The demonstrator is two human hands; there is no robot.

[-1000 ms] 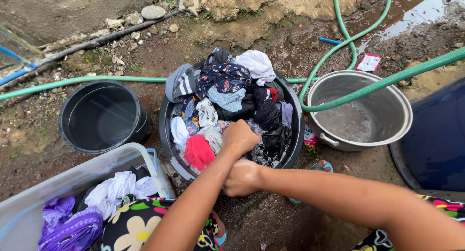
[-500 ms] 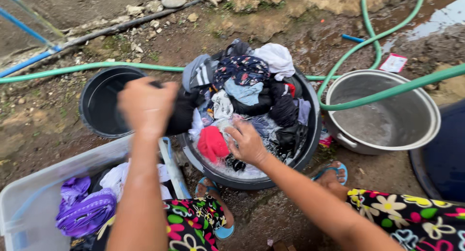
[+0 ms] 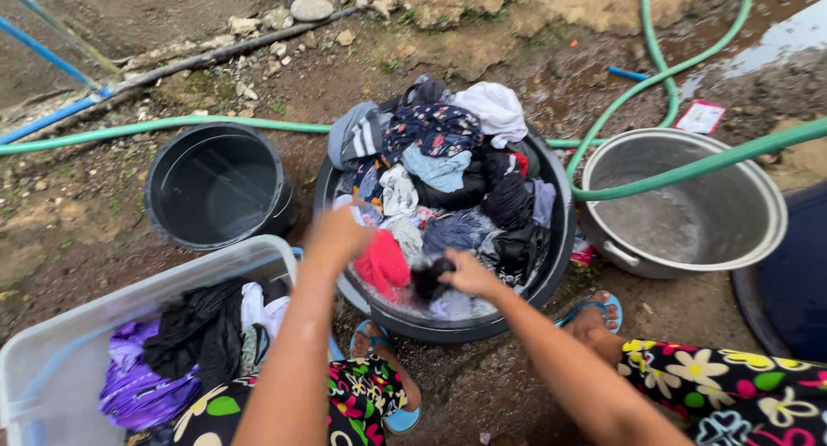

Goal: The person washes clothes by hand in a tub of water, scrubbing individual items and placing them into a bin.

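Observation:
A black wash basin (image 3: 562,239) holds soapy water and a heap of wet clothes, among them a red cloth (image 3: 385,265) and a white garment (image 3: 495,106). My right hand (image 3: 469,276) grips a small dark cloth (image 3: 428,280) at the basin's near side. My left hand (image 3: 336,235) is blurred above the basin's left rim, just beside the red cloth; its fingers are hidden. A clear plastic bin (image 3: 172,278) at lower left holds a black garment (image 3: 200,332), white pieces and a purple garment (image 3: 129,393).
An empty black bucket (image 3: 215,186) stands left of the basin and a metal pot (image 3: 689,207) with a little water stands right of it. Green hoses (image 3: 689,164) cross the muddy ground. A blue tub (image 3: 788,278) sits at the right edge. My feet wear blue sandals (image 3: 594,312).
My left hand has swung from over the black bucket back to the basin. A black garment now lies in the clear bin. My right hand has closed on a dark cloth.

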